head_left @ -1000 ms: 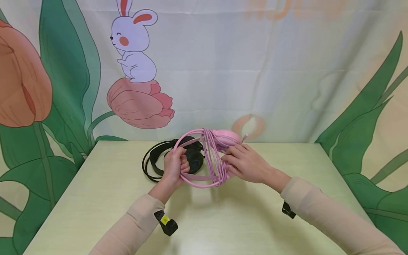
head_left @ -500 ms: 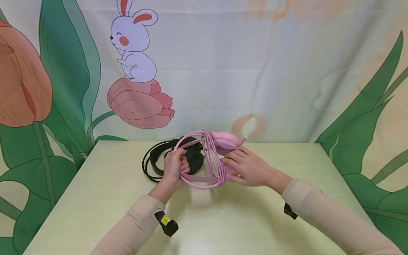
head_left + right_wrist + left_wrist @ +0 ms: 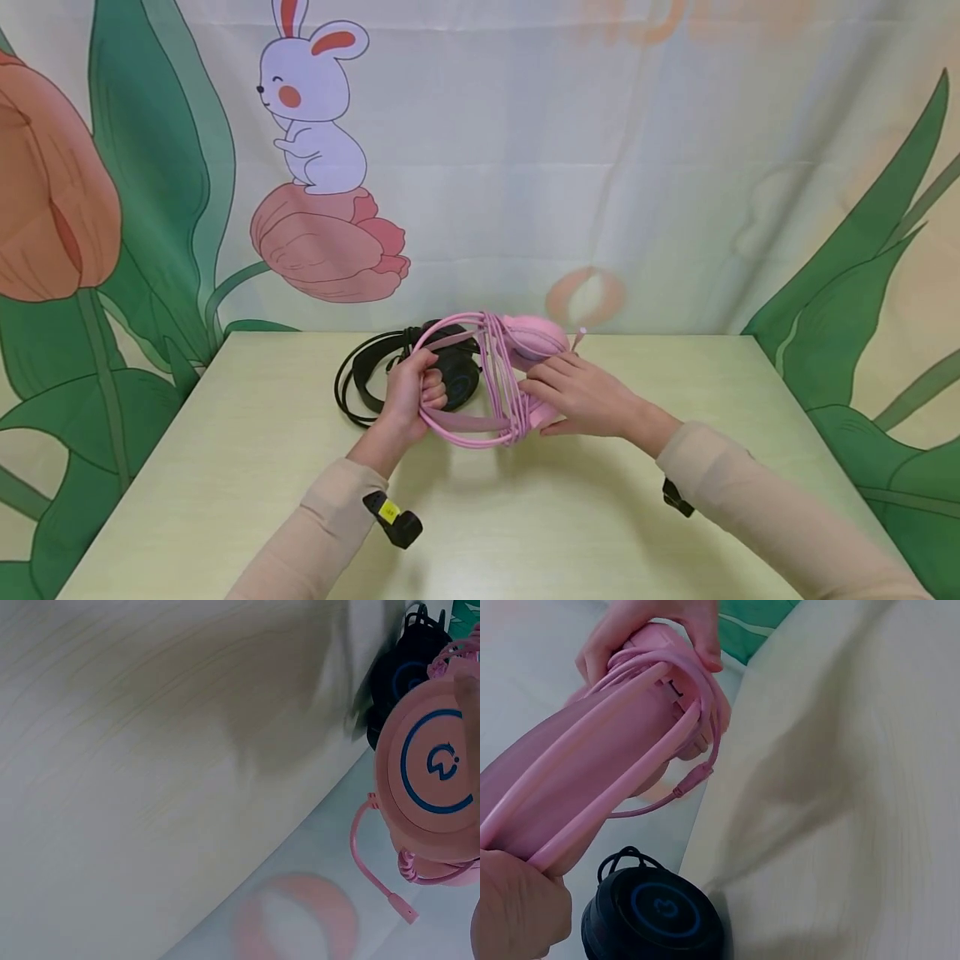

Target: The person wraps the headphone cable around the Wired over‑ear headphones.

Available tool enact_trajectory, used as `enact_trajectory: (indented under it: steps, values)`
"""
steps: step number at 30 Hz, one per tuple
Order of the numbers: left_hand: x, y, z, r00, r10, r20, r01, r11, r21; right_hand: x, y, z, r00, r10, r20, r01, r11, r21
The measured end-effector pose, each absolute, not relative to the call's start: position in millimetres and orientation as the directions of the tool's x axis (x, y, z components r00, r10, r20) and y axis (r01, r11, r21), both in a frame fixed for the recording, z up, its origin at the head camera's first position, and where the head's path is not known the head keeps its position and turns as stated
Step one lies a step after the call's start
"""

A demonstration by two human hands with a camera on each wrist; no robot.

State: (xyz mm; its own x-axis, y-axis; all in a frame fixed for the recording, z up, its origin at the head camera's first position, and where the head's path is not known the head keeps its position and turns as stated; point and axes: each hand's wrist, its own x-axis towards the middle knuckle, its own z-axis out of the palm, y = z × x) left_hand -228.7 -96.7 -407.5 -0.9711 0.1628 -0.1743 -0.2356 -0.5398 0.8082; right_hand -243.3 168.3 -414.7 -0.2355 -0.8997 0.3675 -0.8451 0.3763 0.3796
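Both hands hold a pink headset (image 3: 534, 335) above the table, its cable (image 3: 498, 375) wound in several loops across the middle. My left hand (image 3: 411, 396) grips the top of the headband, its fingers curled round it. At the other end, my right hand (image 3: 588, 398) holds the near ear cup (image 3: 427, 769), fingers over it and thumb below. A thin microphone boom (image 3: 367, 855) sticks out from that end in the right wrist view. Behind the pink headset lies a black headset (image 3: 459, 382), partly hidden by it and by my left hand.
The pale wooden table (image 3: 247, 467) ends at a printed curtain (image 3: 675, 183) with a rabbit and tulips. The black headset's cable (image 3: 347, 400) and headband lie to the left of my left hand. A camera is strapped at each wrist.
The pink headset has dropped slightly in the head view. My right hand's fingers have shifted a little over the ear cup, and its thumb now shows below. The left hand keeps its grip.
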Motion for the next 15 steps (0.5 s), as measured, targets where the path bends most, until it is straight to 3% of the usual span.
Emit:
enact_trajectory:
  steps: [4,15]
  values:
    - [-231,-98,-410,-0.966,0.187,-0.181,-0.253,-0.518,0.817,-243,168,-415,-0.202,-0.915,0.349,-0.847,0.342,0.408]
    - [-241,-101,-421,-0.962,0.171,-0.213,-0.265,-0.395,0.88,-242,165,-415,-0.186,-0.941,0.282,-0.836,0.303,0.457]
